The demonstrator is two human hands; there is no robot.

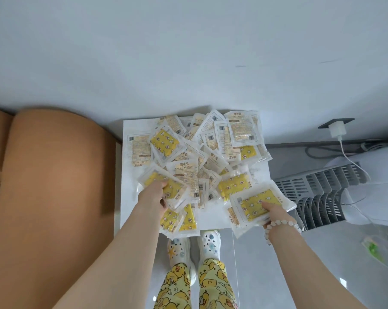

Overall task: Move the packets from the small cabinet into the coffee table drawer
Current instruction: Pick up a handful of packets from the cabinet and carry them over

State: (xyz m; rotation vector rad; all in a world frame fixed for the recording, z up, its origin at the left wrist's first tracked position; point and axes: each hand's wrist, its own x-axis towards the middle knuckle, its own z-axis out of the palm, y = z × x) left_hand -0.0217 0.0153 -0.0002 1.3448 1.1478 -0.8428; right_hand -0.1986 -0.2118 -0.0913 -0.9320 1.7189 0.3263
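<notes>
Packets (197,152) heaped; both hands (151,195) (275,214) clutching stacks.

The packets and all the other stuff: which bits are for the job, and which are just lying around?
For the job: packets, small cabinet top, left hand, right hand.

Just lying around: charger plug, grey rack, orange sofa.

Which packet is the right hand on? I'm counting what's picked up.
The yellow-faced packet at the pile's near right corner; the right hand grips it.
</notes>
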